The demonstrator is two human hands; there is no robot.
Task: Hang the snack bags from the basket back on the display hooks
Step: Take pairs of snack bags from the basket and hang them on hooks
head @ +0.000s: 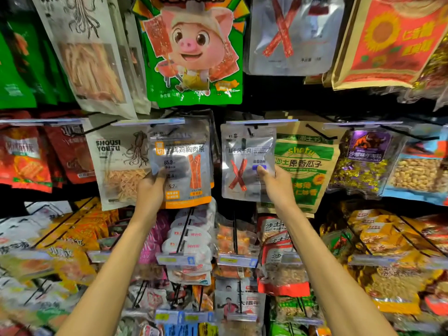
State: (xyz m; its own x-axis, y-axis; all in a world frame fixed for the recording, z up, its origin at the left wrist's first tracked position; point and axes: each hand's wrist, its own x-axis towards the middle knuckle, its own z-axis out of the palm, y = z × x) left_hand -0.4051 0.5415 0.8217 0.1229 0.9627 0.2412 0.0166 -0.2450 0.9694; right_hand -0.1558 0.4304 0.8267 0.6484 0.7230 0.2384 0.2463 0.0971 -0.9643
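Snack bags are in both hands here, right up against the middle row of the display. The left hand point(151, 190) pinches the silver bag with the orange bottom edge point(184, 166) along its lower left side, thumb on the front and fingers tucked behind, and the bag's top sits just under the price tag strip point(149, 122) at the end of its hook. The right hand point(276, 183) grips the silver bag with the red X of meat sticks point(244, 163) at its lower right, thumb pressed on the front; that bag's top reaches the black hook point(252, 128), though I can't tell if the hole is actually on it. Pretty tight all round: a squid bag point(116, 163) touches the orange one on the left, a green sunflower-seed bag point(308, 163) sits partly behind the X one on the right, and only a narrow dark gap separates the two held bags. The big green pig bag point(194, 49) hangs just above, and more rows of packets crowd below the forearms.
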